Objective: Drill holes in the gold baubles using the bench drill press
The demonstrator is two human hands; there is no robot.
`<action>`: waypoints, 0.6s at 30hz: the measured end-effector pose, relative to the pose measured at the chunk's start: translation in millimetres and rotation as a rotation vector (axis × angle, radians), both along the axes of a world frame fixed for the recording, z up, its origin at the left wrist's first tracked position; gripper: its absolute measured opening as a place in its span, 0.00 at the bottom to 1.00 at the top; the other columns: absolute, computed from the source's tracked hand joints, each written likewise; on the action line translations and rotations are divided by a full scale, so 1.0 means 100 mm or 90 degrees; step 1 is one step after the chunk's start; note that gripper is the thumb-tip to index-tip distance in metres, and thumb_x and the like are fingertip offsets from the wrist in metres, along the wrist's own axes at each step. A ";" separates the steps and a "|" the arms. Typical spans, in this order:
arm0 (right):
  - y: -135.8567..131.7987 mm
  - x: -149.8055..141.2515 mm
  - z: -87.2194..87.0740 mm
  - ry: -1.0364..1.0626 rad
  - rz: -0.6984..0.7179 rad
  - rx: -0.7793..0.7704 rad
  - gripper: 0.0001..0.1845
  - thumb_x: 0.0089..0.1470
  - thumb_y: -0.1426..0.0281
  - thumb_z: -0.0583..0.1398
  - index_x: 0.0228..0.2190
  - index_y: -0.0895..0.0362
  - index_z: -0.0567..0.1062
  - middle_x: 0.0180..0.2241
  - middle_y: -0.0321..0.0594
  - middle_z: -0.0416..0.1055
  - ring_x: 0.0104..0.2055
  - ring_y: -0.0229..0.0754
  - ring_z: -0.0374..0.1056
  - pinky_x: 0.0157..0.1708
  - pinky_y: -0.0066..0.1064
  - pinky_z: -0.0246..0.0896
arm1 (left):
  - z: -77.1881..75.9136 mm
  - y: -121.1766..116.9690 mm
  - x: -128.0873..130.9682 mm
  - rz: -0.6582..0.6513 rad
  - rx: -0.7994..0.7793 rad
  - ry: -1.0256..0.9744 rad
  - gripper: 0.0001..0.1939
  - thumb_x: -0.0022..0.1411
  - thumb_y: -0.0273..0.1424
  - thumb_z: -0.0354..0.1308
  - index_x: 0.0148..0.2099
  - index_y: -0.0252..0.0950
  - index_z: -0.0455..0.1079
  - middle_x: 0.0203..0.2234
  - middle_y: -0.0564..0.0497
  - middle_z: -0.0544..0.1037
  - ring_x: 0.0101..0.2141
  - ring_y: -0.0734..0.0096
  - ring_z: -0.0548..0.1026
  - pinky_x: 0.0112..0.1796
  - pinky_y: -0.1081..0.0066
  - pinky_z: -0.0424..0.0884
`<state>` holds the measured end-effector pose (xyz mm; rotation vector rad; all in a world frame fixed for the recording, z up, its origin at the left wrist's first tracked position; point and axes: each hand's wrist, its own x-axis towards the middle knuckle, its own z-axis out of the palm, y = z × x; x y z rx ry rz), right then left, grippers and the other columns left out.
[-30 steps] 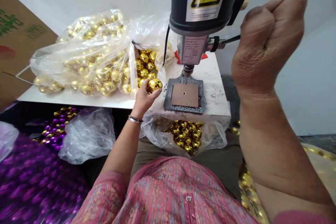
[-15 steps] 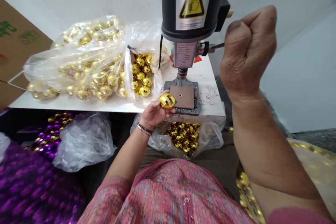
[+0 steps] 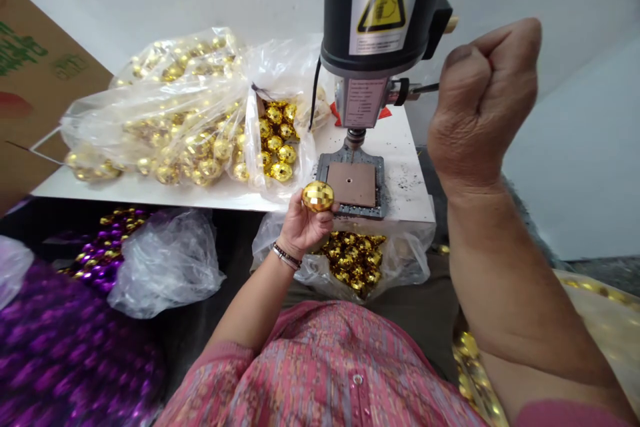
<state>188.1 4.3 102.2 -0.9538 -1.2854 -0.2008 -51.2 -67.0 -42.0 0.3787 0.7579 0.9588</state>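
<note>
My left hand (image 3: 303, 228) holds a gold mirrored ball (image 3: 317, 196) in its fingertips, just left of the front edge of the drill's grey metal base (image 3: 380, 197). A brown plate (image 3: 351, 184) with a central hole lies on that base, under the thin bit (image 3: 352, 155) of a black bench drill (image 3: 375, 13). The ball sits clear of the bit. My right hand (image 3: 483, 107) is a raised fist at the end of a black lever (image 3: 425, 88), and the fist hides the lever's end.
Clear plastic bags of gold balls (image 3: 200, 127) fill the left of the white table (image 3: 400, 203), with a cardboard box (image 3: 35, 67) beyond them. Below the table's front edge lie a bag of gold balls (image 3: 353, 260) and purple balls (image 3: 107, 247). More gold balls (image 3: 467, 353) lie at lower right.
My left hand has carried the gold ball rightward, closer to the brown plate, and turned it slightly. My right fist stays raised at the lever.
</note>
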 end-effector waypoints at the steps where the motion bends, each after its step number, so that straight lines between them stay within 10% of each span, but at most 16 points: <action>1: -0.02 0.00 -0.01 0.002 0.006 -0.012 0.14 0.73 0.64 0.56 0.34 0.52 0.59 0.32 0.29 0.61 0.34 0.28 0.57 0.41 0.25 0.58 | -0.02 -0.01 -0.03 0.004 -0.004 -0.013 0.26 0.74 0.55 0.68 0.54 0.37 0.80 0.37 0.47 0.82 0.27 0.75 0.69 0.30 0.72 0.67; 9: -0.03 0.07 -0.06 0.018 0.005 -0.025 0.14 0.77 0.68 0.55 0.36 0.57 0.70 0.33 0.26 0.64 0.37 0.24 0.62 0.44 0.28 0.58 | -0.23 -0.27 -0.50 0.041 0.064 0.007 0.40 0.44 0.38 0.94 0.55 0.38 0.79 0.44 0.48 0.88 0.33 0.71 0.81 0.34 0.74 0.76; 15: -0.05 0.09 -0.05 0.015 -0.021 -0.046 0.10 0.73 0.71 0.58 0.35 0.57 0.71 0.33 0.27 0.63 0.37 0.26 0.61 0.45 0.31 0.58 | -0.34 -0.62 -1.34 0.275 -0.165 0.220 0.06 0.80 0.31 0.68 0.48 0.33 0.77 0.35 0.46 0.85 0.27 0.76 0.78 0.27 0.80 0.73; 18: -0.08 0.08 -0.03 0.027 -0.016 -0.063 0.13 0.71 0.71 0.50 0.34 0.55 0.71 0.32 0.27 0.59 0.38 0.28 0.61 0.46 0.38 0.57 | -0.18 -0.65 -1.94 0.472 -0.224 0.341 0.18 0.88 0.27 0.48 0.43 0.35 0.73 0.32 0.48 0.81 0.28 0.78 0.76 0.30 0.82 0.76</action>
